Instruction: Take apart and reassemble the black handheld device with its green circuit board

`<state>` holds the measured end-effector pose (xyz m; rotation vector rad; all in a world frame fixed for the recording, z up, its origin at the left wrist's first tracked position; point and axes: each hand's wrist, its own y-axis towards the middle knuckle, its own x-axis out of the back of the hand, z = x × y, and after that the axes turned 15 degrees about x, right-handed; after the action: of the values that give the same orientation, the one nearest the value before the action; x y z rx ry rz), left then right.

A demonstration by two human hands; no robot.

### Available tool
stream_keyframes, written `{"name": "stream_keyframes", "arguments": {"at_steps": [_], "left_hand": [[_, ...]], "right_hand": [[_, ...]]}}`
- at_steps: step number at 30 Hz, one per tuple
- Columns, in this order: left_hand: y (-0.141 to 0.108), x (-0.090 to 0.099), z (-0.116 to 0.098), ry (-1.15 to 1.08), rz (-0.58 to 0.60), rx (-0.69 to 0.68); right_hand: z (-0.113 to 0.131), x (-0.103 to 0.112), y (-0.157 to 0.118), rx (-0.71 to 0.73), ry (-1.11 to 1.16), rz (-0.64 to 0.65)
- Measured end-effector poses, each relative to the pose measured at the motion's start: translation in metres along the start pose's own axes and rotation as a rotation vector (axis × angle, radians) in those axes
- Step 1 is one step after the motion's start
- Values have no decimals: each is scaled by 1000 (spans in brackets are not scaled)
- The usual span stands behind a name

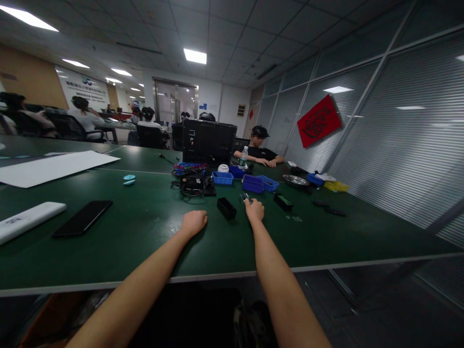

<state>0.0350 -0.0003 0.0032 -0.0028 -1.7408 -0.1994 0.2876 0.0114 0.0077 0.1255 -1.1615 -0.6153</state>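
Note:
My left hand (195,222) rests on the green table, curled into a loose fist, with nothing visible in it. Just to its right stands an open black rectangular box (226,208), apart from both hands. Farther right, my right hand (255,210) is closed, its fingertips at a small flat silver-and-bluish piece (244,196). The fingers partly cover that piece, and its kind is too small to make out. Beyond my right hand, a second black box (283,202) has a green board-like top. A small clear scrap (297,219) lies near it.
Blue trays (222,178), a black device with cables (192,184), a baseball (223,168), a bottle (243,157) and a monitor (208,142) stand ahead. A metal bowl (296,181) sits right; a black tablet-like slab (83,218) lies left. A person (259,152) sits across the table.

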Motion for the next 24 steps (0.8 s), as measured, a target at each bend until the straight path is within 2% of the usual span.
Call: {"name": "stream_keyframes", "arguments": {"at_steps": [3,9,19,24], "left_hand": [[1,-2,1,3,-5,-7],[2,-3,1,2,-11,-17],[1,-2,2,-18,-5,-17],[1,-1,1,-30,18,2]], "right_hand": [[0,1,-2,-7,-42,-40],[-1,-3,-2,-8,-52,-27],[-12,-10,10,-78,174,-47],[-19,-8,12,-127,119,-83]]}}
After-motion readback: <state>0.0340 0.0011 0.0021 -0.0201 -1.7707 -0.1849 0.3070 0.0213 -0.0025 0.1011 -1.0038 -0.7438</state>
